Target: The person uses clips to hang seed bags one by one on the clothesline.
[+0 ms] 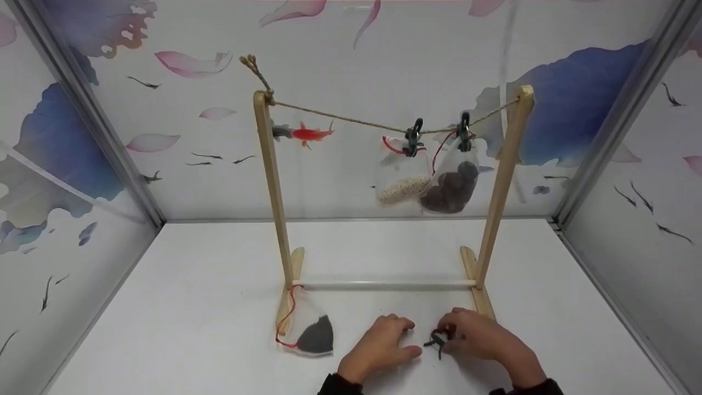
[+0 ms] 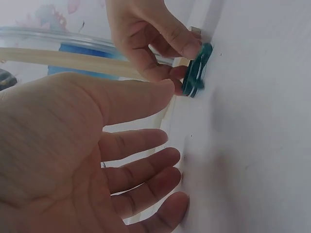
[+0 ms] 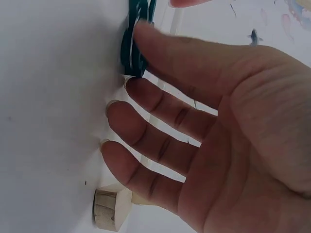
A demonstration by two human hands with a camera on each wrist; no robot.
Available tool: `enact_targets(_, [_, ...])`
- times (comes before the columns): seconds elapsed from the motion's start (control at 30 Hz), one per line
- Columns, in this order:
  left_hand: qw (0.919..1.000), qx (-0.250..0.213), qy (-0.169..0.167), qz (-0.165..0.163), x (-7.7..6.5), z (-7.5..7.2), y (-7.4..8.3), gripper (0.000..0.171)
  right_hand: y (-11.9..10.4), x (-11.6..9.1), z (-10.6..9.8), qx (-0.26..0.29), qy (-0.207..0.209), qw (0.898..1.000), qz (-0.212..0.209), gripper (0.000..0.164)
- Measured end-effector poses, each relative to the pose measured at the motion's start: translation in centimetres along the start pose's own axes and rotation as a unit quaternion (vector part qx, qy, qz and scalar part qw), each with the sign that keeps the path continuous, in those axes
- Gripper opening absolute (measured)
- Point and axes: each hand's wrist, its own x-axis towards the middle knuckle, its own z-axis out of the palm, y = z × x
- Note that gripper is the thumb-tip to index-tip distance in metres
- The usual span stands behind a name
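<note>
A dark green spring clip [image 1: 436, 340] lies low over the white tabletop, pinched between the thumb and fingers of my right hand [image 1: 485, 337]. Up close in the right wrist view, the thumb presses along the green clip [image 3: 130, 51] while the other fingertips reach down to the table. My left hand [image 1: 381, 345] is just left of the clip, its palm toward it and its fingers relaxed with nothing in them. In the left wrist view this hand [image 2: 63, 136] spreads its fingers below the clip [image 2: 197, 73].
A wooden frame [image 1: 507, 181] with a sagging rope [image 1: 340, 117] stands behind my hands. Two clips hang a pouch of pale grains [image 1: 405, 189] and a pouch of dark lumps [image 1: 452, 189] from it. A pouch with dark contents [image 1: 317, 336] lies by the left foot.
</note>
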Motion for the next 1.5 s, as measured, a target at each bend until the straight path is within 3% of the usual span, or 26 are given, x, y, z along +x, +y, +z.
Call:
enact_targets(0.2, [0.9998, 0.021, 0.003, -0.001, -0.3, 0.1, 0.2, 0.055, -0.7, 0.2, 0.8, 0.000, 0.023, 0.998, 0.066, 0.023])
enact_targets(0.4, [0.9986, 0.051, -0.001, -0.016, -0.2, 0.3, 0.4, 0.065, -1.0, 0.0, 1.2, -0.008, 0.030, 0.998, 0.055, 0.023])
enact_targets(0.6, [0.9976, 0.067, 0.001, -0.019, -0.2, 0.4, 0.2, 0.068, -1.4, -0.1, 1.2, 0.006, 0.013, 0.998, 0.065, 0.052])
enact_targets(0.67, [0.9975, 0.068, 0.003, -0.016, -0.2, 0.5, 0.2, 0.067, -1.7, 0.0, 1.5, -0.007, 0.015, 0.998, 0.059, 0.055])
enact_targets(0.8, [0.9972, 0.074, 0.006, -0.006, -0.2, 0.4, 0.2, 0.065, -2.1, 0.2, 2.0, -0.027, 0.025, 0.999, 0.025, 0.048])
enact_targets(1.0, [0.9959, 0.089, 0.014, 0.011, -0.4, 0.2, 0.1, 0.059, -2.4, 0.5, 2.0, -0.018, 0.012, 0.998, -0.059, 0.038])
enact_targets(1.13, [0.9950, 0.090, 0.031, 0.032, -0.6, 0.1, 0.0, 0.045, -2.5, 0.6, 2.1, -0.023, 0.019, 0.994, -0.107, 0.039])
enact_targets(1.27, [0.9951, 0.085, 0.042, 0.027, -0.5, 0.2, -0.3, 0.033, -2.4, 0.6, 2.2, -0.040, 0.032, 0.993, -0.108, 0.038])
enact_targets(1.5, [0.9954, 0.080, 0.048, 0.019, -0.3, 0.2, -0.5, 0.029, -2.2, 0.8, 2.1, -0.033, 0.030, 0.994, -0.102, 0.035])
